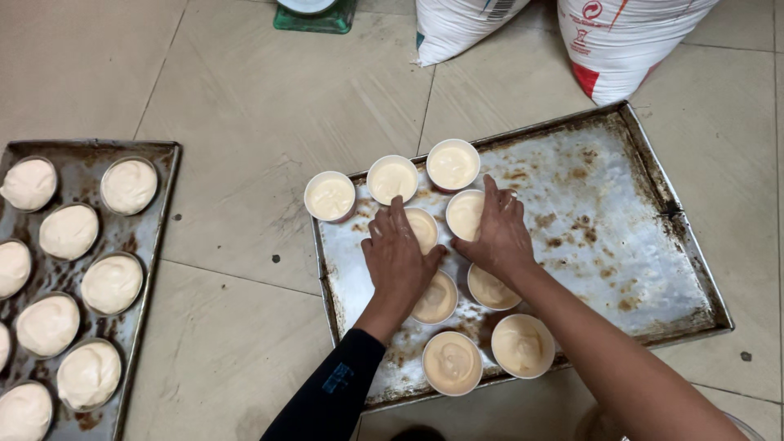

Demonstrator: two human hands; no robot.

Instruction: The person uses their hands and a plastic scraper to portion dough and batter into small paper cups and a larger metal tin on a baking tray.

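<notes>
Left of the stained metal baking tray (621,245): second tray (155,204) of filled moulds. Left hand (398,260) flat, fingers spread, on one batter-filled paper cup (423,229); right hand (500,235) cups another cup (465,214). Best nudged level, gently, rims just touching, avoiding spills.

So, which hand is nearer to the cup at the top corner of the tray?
The right hand. It lies just below that cup, on the next cup; the left hand is further left and lower.

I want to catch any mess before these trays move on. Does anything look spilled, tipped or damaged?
No spill shows. The cups of batter stand upright. The tray under both hands is stained brown, with a dark nick on its right rim. The left hand and right hand rest on two cups.
</notes>
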